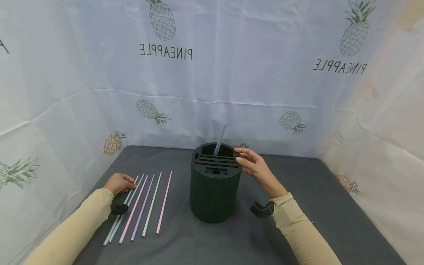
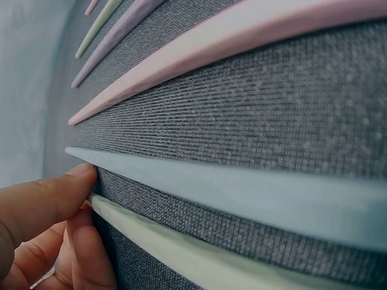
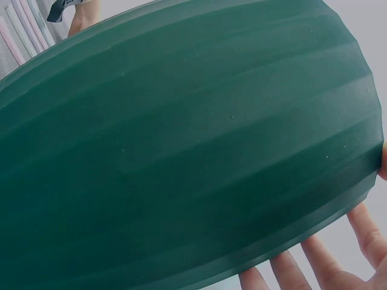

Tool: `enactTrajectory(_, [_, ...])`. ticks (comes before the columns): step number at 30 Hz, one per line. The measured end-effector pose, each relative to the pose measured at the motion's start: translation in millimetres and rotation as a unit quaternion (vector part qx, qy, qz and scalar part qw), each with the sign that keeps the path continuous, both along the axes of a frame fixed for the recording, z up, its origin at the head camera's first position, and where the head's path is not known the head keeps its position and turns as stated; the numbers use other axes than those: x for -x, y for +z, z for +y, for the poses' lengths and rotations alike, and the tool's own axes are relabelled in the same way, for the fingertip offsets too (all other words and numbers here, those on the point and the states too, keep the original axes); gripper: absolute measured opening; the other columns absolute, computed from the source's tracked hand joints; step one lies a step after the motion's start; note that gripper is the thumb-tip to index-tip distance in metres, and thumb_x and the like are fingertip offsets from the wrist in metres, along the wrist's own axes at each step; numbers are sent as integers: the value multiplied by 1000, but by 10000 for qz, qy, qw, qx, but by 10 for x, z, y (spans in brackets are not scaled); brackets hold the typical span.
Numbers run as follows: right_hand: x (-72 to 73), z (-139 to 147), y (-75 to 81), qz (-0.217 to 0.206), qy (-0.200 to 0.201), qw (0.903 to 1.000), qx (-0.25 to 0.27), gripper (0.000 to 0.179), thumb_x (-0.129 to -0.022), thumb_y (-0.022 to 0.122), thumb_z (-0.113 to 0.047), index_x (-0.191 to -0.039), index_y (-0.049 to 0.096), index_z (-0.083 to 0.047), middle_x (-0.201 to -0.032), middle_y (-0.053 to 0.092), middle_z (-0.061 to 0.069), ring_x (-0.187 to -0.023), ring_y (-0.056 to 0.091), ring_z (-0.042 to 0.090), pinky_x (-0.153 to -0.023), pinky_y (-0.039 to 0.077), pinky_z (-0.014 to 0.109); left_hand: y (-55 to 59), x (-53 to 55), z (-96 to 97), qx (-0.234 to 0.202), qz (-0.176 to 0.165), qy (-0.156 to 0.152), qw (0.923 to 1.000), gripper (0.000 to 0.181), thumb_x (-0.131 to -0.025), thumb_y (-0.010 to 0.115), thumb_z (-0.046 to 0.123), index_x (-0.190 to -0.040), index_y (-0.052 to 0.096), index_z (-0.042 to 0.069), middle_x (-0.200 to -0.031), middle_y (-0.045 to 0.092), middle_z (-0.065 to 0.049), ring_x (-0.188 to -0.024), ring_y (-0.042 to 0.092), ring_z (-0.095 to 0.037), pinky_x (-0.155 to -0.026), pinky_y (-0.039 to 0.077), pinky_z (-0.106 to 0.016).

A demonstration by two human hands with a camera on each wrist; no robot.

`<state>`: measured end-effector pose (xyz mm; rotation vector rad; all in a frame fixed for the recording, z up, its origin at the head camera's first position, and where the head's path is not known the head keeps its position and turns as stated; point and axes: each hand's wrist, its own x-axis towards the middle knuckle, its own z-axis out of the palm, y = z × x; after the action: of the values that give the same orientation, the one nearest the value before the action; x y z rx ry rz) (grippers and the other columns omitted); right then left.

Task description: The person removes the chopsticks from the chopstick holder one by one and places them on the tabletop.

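The head view shows a white curtain (image 1: 232, 79) printed with pineapples and mirrored lettering, hanging behind and beside a table (image 1: 331, 209) whose dark grey surface shows a woven texture close up. On it stands an upright, ribbed dark green utensil holder (image 1: 214, 197), with a lilac chopstick (image 1: 220, 140) leaning in its rear opening. The right hand (image 1: 256, 169) is spread, fingers resting against the holder near its rim; light pressure there should be enough to steady it. The left hand (image 1: 120, 183) is narrowed, seeming to pinch the far tip of the outermost pale green chopstick (image 2: 151, 234). A blue chopstick (image 2: 211, 190) lies just beside; whether a fingertip touches it, I cannot tell. A clean pick calls for a pinch clear of that neighbour and a level lift, since so slim a tip could twist. Rightward lie a pink chopstick (image 1: 134, 209), a purple chopstick (image 1: 143, 207), a mint chopstick (image 1: 152, 204) and another pink one (image 1: 164, 202), all apart.
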<state>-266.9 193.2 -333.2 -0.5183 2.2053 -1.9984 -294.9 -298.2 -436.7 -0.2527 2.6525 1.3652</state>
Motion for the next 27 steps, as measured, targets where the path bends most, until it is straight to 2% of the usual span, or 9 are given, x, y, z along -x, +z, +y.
enactTrajectory(4, [2, 3, -2, -19, -28, 10000, -30, 50, -98, 59, -24, -142, 44, -10, -152, 35, 11, -139, 35, 32, -110, 33, 59, 8, -4, -3, -85, -7, -15, 10000, 21, -80, 74, 0, -95, 65, -11, -84, 64, -8, -65, 58, -8, -59, 53, -22])
enactTrajectory(7, [2, 7, -3, -25, -35, 10000, -31, 50, -98, 59, -24, -143, 44, -9, -152, 35, 11, -139, 35, 32, -110, 33, 59, 20, -11, -10, -286, -86, -7, 9996, 20, -81, 73, 1, -96, 66, -10, -81, 64, -2, -65, 57, -6, -59, 53, -21])
enactTrajectory(11, [1, 11, -6, -41, -37, 10000, -10, 50, -97, 59, -25, -143, 44, -9, -152, 34, 11, -140, 34, 33, -111, 32, 60, 78, -29, -30, -802, -317, -29, 9963, 27, -86, 70, 5, -106, 63, -11, -78, 64, 8, -67, 58, -4, -61, 54, -20])
enactTrajectory(14, [-2, 15, -9, -36, -32, 10000, -45, 50, -98, 59, -25, -143, 44, -10, -152, 34, 11, -140, 34, 32, -111, 32, 59, 192, -32, -21, -1277, -439, -79, 9908, 34, -91, 67, 10, -117, 59, -9, -80, 64, 12, -70, 58, -3, -65, 55, -21])
enactTrajectory(16, [-5, 20, -9, -21, -28, 10000, -59, 49, -98, 59, -25, -142, 45, -11, -152, 34, 11, -140, 34, 32, -111, 32, 59, 326, -14, 1, -1646, -429, -164, 9853, 32, -93, 65, 15, -120, 59, -2, -83, 63, 15, -73, 59, -2, -68, 55, -21])
enactTrajectory(18, [-5, 26, -10, 15, -26, 10000, -81, 48, -98, 58, -26, -142, 45, -11, -152, 34, 11, -140, 34, 31, -110, 33, 58, 508, 21, 46, -2097, -317, -255, 9769, 26, -96, 63, 18, -119, 58, 7, -87, 63, 16, -77, 60, 0, -72, 55, -20])
enactTrajectory(21, [-6, 28, -5, 32, -31, 10000, -52, 48, -98, 58, -25, -142, 45, -11, -152, 34, 11, -139, 34, 31, -110, 34, 58, 854, 75, 147, -2858, -127, -286, 9578, 20, -96, 62, 22, -114, 55, 19, -97, 59, 17, -83, 59, 2, -76, 54, -17])
enactTrajectory(24, [-1, 24, -3, 26, -7, 10000, -55, 49, -98, 58, -25, -143, 44, -10, -152, 34, 12, -139, 34, 32, -110, 33, 59, 1224, 108, 320, -3367, 52, -241, 9413, 23, -95, 63, 23, -115, 52, 22, -108, 52, 12, -90, 56, 0, -78, 52, -15])
enactTrajectory(27, [1, 13, 1, -31, -11, 10000, -39, 49, -98, 58, -24, -143, 44, -9, -152, 34, 11, -139, 34, 32, -110, 32, 60, 1564, 125, 549, -3510, 203, -399, 9353, 30, -95, 62, 25, -121, 49, 20, -115, 46, 8, -94, 54, -3, -80, 51, -15])
